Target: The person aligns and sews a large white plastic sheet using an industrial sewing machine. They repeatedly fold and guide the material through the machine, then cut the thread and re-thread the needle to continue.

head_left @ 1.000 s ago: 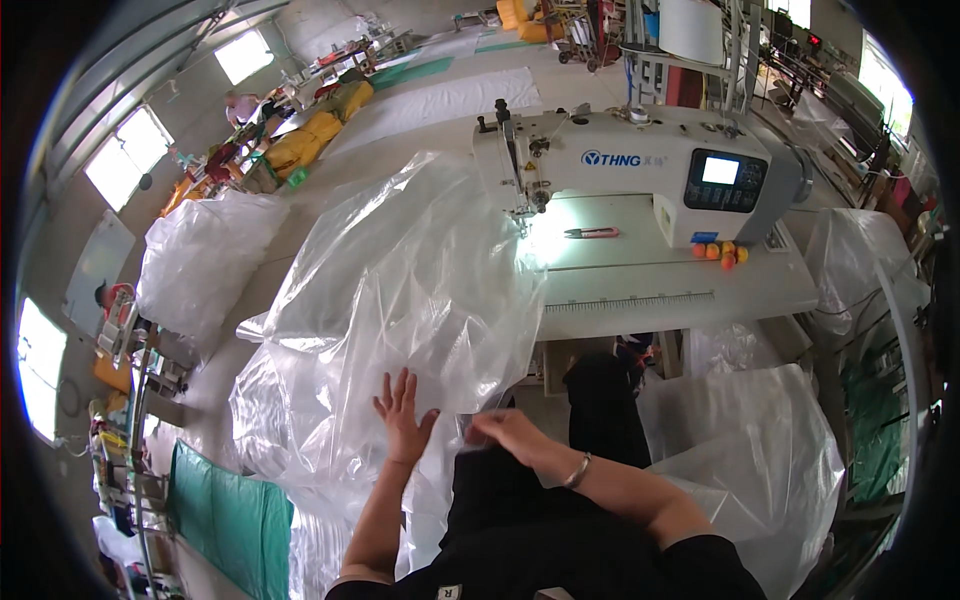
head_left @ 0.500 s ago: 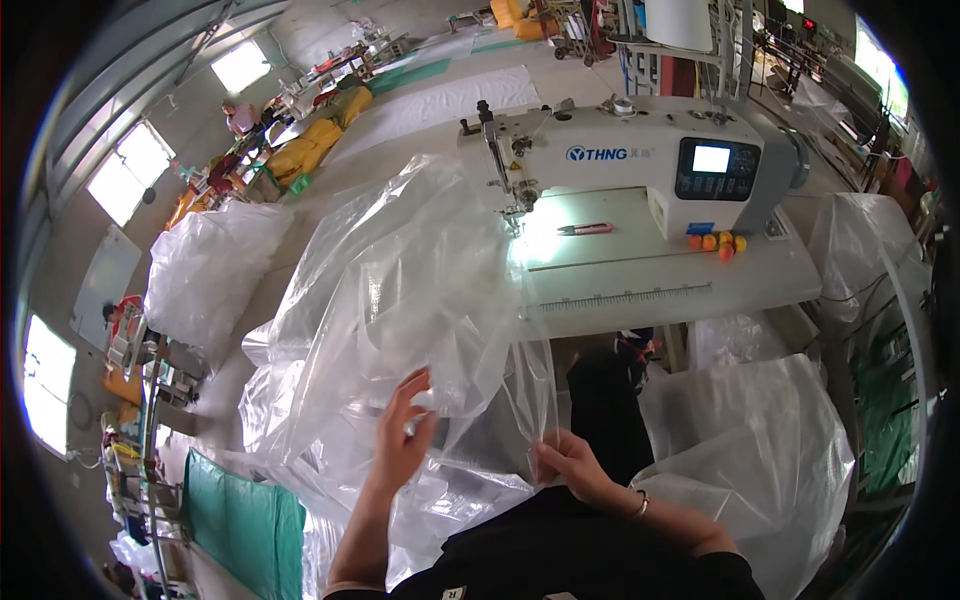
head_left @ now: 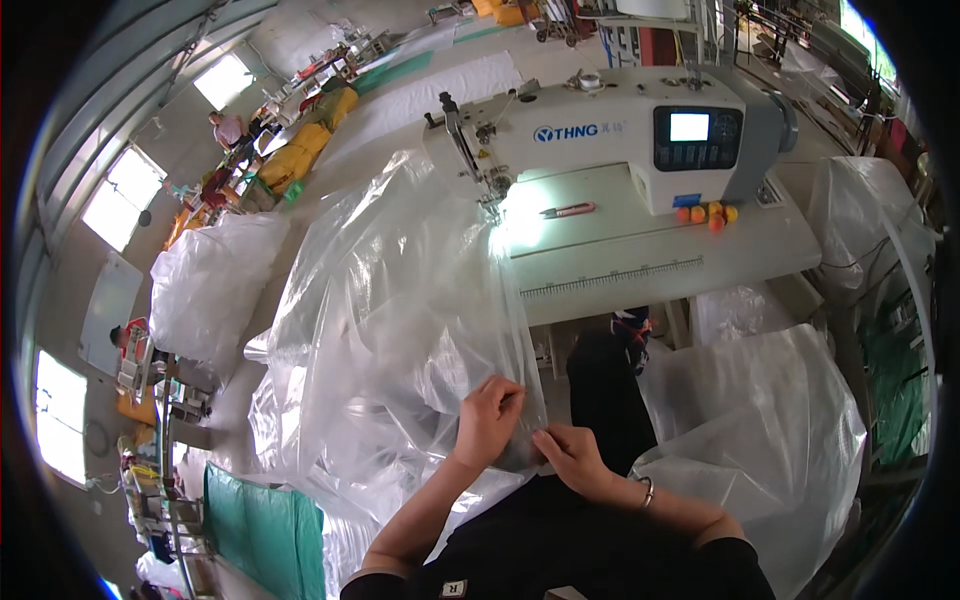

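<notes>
A large sheet of clear plastic film (head_left: 380,270) hangs from the sewing machine's needle area down over my lap. My left hand (head_left: 488,420) is closed on the film near its right edge, fingers bent together. Just to the right and slightly lower, my right hand (head_left: 575,460) pinches the film's edge between thumb and fingers; a bracelet circles that wrist. The white sewing machine (head_left: 600,130) stands ahead, its lamp lighting the needle area, where the film's upper edge lies beside the presser foot.
On the machine table (head_left: 600,270) lie a pink-handled cutter (head_left: 568,210) and several small orange and yellow fruits (head_left: 710,214). More clear film (head_left: 760,420) is heaped at the right, and a bundle (head_left: 215,285) at the left. A green sheet (head_left: 262,535) hangs lower left. Another person (head_left: 230,130) is far off.
My left hand has moved right and closed on the film beside the right hand; before, its fingers were apart. The film's right edge is drawn straighter. The view has shifted slightly.
</notes>
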Demonstrator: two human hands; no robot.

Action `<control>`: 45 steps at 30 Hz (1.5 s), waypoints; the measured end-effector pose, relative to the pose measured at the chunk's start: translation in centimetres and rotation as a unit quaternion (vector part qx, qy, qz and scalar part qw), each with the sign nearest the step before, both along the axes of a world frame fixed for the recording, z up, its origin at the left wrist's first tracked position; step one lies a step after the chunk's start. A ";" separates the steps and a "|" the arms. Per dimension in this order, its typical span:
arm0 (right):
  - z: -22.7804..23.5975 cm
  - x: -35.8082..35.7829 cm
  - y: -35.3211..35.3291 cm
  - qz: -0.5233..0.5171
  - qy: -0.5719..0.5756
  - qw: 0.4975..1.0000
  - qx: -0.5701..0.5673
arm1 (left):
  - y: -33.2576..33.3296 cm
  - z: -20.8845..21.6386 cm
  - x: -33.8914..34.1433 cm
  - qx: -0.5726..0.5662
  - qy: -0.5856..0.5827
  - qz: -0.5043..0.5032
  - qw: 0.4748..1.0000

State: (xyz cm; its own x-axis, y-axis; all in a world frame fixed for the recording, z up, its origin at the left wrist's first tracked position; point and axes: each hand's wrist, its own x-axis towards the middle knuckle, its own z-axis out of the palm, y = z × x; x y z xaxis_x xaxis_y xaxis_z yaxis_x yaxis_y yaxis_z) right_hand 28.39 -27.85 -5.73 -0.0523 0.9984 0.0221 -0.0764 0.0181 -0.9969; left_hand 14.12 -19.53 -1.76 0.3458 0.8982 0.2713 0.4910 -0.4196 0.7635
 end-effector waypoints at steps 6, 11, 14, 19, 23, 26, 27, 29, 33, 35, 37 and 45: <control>1.3 0.1 0.9 0.039 -0.189 0.966 0.170 | -0.3 -0.5 -0.9 -0.031 -0.019 0.002 0.999; 0.4 -1.0 1.5 0.041 -0.217 0.947 0.233 | -0.7 -0.6 -1.0 -0.037 -0.038 0.005 0.999; 0.3 -1.3 1.8 0.054 -0.230 0.942 0.237 | -1.1 -1.6 -2.0 -0.153 -0.095 0.027 0.983; 0.6 -0.1 3.2 0.134 -0.302 0.915 0.233 | -1.6 -0.8 -2.3 -0.179 -0.060 0.049 0.981; 0.5 0.1 10.6 -0.095 0.173 0.979 -0.049 | -1.5 3.0 -2.6 0.066 0.077 0.067 0.993; -3.9 -5.2 13.4 0.027 0.041 0.989 0.141 | -1.9 4.4 -0.8 0.118 0.172 0.025 0.978; -8.1 -7.7 13.8 0.083 -0.057 0.986 0.136 | -1.9 4.4 0.2 0.134 0.210 -0.001 0.968; -15.8 -11.1 12.9 0.159 -0.232 0.945 0.165 | -1.4 3.4 0.9 0.143 0.160 -0.006 0.977; -11.9 -7.6 10.9 0.047 -0.205 0.859 0.466 | -1.2 1.0 -2.0 0.088 0.153 -0.045 0.983; -7.4 -3.9 12.1 0.057 -0.137 0.968 0.201 | -1.1 -0.2 -3.0 0.103 0.134 -0.061 0.984; -2.5 -0.1 14.8 -0.021 -0.140 0.990 0.005 | -1.0 -0.5 -3.3 0.119 0.125 -0.072 0.982; 1.9 2.0 25.7 -0.165 -0.530 0.820 0.140 | -0.4 -1.2 -2.5 0.156 0.145 -0.115 0.970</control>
State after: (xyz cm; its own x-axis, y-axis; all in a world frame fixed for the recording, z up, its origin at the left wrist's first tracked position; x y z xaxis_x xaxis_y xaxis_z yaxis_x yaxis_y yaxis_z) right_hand 30.38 -2.14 -3.83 0.0811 0.9257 0.3694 0.8851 0.1035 -0.4537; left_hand 11.63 -19.88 -3.00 0.6303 0.6778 0.3785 0.5316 -0.7322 0.4258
